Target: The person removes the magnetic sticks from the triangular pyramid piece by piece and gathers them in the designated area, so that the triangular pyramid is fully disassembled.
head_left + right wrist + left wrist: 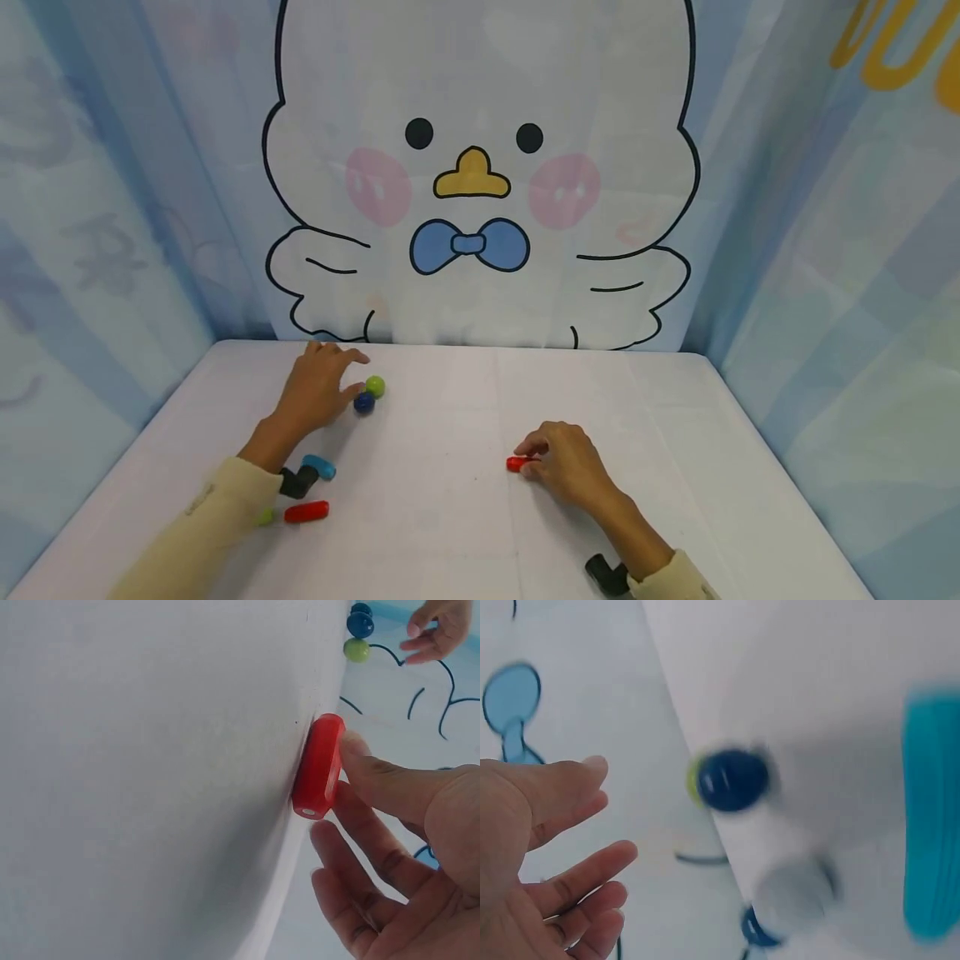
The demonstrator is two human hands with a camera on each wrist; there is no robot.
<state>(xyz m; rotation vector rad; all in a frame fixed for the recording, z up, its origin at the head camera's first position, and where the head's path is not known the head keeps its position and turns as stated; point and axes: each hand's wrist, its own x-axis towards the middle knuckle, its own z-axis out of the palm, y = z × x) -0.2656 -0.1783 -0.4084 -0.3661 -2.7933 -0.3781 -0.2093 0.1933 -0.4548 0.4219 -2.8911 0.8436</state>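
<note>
My right hand (566, 462) pinches a long red bead (319, 766) between thumb and finger; the bead lies on the white table, a small hole visible in its end. At the far left of the table, my left hand (318, 387) is held with thumb and fingers apart and nothing between them. Close by its thumb sit a dark blue bead (363, 403) and a green bead (375, 386). The left wrist view also has a blurred grey round piece (793, 896) and another blue one (759, 928) beyond it.
Near the left sleeve lie a light blue cylinder (320, 467), a second red bead (307, 512) and a partly hidden green piece (266, 517). Dark wrist-worn devices (300, 482) sit by both cuffs. A printed cloth (480, 300) hangs behind the table (450, 533).
</note>
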